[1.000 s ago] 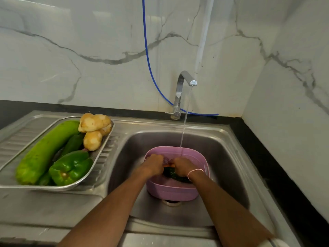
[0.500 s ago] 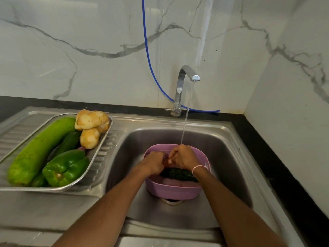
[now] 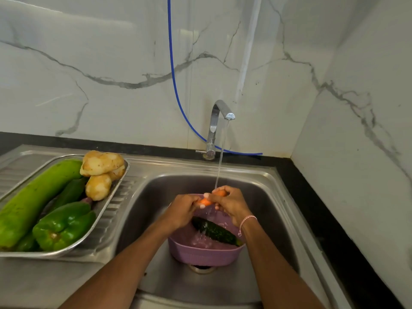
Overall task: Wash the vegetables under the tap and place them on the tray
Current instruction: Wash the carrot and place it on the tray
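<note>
Both hands hold an orange carrot (image 3: 206,201) under the running water from the tap (image 3: 217,123), above a purple basket (image 3: 200,255) in the sink (image 3: 274,210). My left hand (image 3: 181,211) grips the carrot's left end and my right hand (image 3: 229,202) grips its right end. A dark green cucumber (image 3: 214,230) lies in the basket below. The steel tray (image 3: 109,206) on the left drainboard holds a long light-green gourd (image 3: 33,199), a green bell pepper (image 3: 63,226), potatoes (image 3: 100,172) and a dark green vegetable (image 3: 70,192).
A blue hose (image 3: 176,85) runs down the marble wall behind the tap. A marble side wall (image 3: 356,152) stands close on the right. The black counter edge (image 3: 334,230) borders the sink.
Both hands have lifted out of the basket with the carrot and now hold it higher, in the water stream. The cucumber underneath has come into view.
</note>
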`<action>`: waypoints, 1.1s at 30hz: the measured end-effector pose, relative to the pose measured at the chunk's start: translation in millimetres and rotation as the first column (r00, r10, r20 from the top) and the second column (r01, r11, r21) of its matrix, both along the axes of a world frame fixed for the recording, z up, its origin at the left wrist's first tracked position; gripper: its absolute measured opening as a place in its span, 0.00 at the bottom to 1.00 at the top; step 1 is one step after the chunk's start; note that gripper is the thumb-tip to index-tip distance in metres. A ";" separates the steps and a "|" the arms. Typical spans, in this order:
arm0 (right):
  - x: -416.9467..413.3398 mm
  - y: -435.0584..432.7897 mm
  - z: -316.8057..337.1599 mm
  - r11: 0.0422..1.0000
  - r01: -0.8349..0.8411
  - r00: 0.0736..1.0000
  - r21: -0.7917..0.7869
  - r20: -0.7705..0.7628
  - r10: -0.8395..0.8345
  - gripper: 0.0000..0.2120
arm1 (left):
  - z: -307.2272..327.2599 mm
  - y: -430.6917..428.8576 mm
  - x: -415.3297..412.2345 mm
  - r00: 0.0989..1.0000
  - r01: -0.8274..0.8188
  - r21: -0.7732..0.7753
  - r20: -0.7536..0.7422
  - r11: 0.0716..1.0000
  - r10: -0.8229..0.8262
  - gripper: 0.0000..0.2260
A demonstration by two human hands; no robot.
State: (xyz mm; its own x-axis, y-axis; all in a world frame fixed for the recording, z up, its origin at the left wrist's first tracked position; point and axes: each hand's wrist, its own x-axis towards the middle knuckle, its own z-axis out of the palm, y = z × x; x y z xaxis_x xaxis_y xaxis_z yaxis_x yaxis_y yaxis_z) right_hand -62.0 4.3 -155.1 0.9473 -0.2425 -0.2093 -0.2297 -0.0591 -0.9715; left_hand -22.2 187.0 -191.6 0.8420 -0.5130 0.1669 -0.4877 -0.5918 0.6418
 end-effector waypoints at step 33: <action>4.5 -3.4 -6.6 0.806 -0.406 0.912 -0.430 -0.130 0.389 0.15 | 10.6 5.8 -5.5 0.977 -0.098 -0.052 0.186 0.994 0.106 0.14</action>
